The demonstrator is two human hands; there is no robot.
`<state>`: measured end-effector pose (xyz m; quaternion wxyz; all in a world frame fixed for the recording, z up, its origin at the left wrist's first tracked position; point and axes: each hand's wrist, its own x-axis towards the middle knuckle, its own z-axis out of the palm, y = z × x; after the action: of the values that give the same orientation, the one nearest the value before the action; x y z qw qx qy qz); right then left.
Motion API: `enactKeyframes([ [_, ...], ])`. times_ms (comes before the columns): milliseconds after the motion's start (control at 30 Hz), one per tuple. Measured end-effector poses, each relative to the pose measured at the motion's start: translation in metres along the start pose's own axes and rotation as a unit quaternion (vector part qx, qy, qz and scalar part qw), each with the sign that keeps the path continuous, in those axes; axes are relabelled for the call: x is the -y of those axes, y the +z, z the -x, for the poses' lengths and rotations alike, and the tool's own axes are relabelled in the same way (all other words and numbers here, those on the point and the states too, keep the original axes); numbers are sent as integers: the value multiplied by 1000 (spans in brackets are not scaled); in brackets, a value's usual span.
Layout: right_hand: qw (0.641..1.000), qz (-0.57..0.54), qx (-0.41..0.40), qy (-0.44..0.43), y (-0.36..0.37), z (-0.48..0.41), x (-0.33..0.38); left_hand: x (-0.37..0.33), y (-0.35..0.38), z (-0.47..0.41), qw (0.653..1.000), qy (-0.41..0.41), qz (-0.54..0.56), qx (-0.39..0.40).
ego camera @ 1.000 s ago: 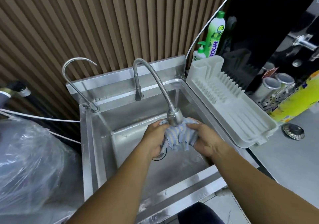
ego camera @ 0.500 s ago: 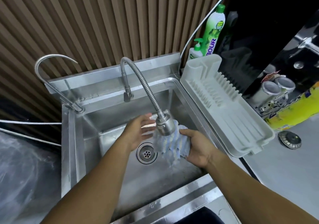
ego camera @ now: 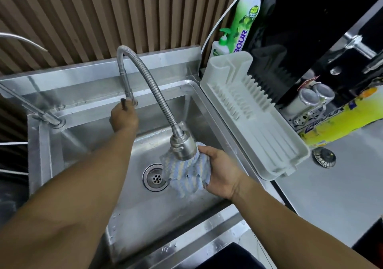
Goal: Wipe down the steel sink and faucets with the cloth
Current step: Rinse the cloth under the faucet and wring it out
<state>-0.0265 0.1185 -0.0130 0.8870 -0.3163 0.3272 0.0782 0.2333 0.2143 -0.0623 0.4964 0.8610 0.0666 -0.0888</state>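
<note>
A steel sink [ego camera: 87, 142] fills the middle of the view, its round drain [ego camera: 155, 178] in the basin floor. A flexible steel faucet [ego camera: 154, 91] arches from the back ledge down to a spray head [ego camera: 183, 147]. My right hand [ego camera: 220, 171] holds a blue and cream striped cloth [ego camera: 186, 175] bunched just under the spray head. My left hand [ego camera: 124, 117] reaches to the faucet's base and grips its small black lever [ego camera: 123, 104]. A second, thin curved faucet [ego camera: 31, 111] stands at the sink's left corner.
A white dish rack [ego camera: 259, 119] sits on the sink's right edge. Green soap bottles [ego camera: 242, 20] stand behind it. On the steel counter [ego camera: 331, 196] to the right lie a loose strainer [ego camera: 324, 157], steel cups [ego camera: 308, 98] and a yellow bottle [ego camera: 348, 119].
My left hand let go of the cloth and moved up and back to the faucet's lever. My right hand keeps the cloth under the spray head. The view shifted right.
</note>
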Motion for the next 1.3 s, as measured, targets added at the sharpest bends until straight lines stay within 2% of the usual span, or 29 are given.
enactKeyframes([
  [67,1000,1,0,-2,0,-3,0,-1,-1,-9,992,-96,82,-18],
  [133,1000,-1,-7,-1,2,-6,-3,-3,-9,-25,942,-240,231,43],
  [200,1000,7,-11,-4,3,-5,-6,3,-15,-35,898,-302,306,93],
  [300,999,31,-15,-7,7,-7,-7,8,-22,-20,881,-296,327,171],
  [400,998,50,-29,-17,14,-10,-7,21,-26,31,910,-236,195,281],
  [433,998,55,-30,-22,14,-12,-8,24,-29,56,896,-232,155,345],
  [500,995,72,-43,-44,16,-14,-10,29,-37,104,831,-245,139,479],
  [533,993,90,-57,-56,18,-15,-10,29,-42,122,806,-239,146,522],
  [567,987,121,-79,-72,17,-17,-12,28,-48,138,806,-220,141,530],
  [667,955,234,-135,-125,23,-13,-14,35,-53,157,864,-129,176,453],
  [767,930,270,-177,-176,26,-6,-17,41,-54,161,907,-27,175,383],
  [867,919,277,-196,-202,28,0,-23,39,-57,167,939,4,134,317],
  [933,922,267,-192,-202,32,6,-25,32,-58,172,942,-8,122,311],
  [1000,933,245,-192,-183,32,9,-29,26,-55,180,942,-83,137,295],
  [1067,939,223,-195,-175,36,12,-34,18,-50,192,920,-170,175,306],
  [1100,940,211,-201,-179,35,10,-37,16,-45,196,911,-186,190,317],
  [1200,940,176,-240,-168,39,7,-40,15,-33,205,912,-171,181,326],
  [1300,945,178,-232,-145,38,5,-34,18,-27,205,911,-177,199,316],
])
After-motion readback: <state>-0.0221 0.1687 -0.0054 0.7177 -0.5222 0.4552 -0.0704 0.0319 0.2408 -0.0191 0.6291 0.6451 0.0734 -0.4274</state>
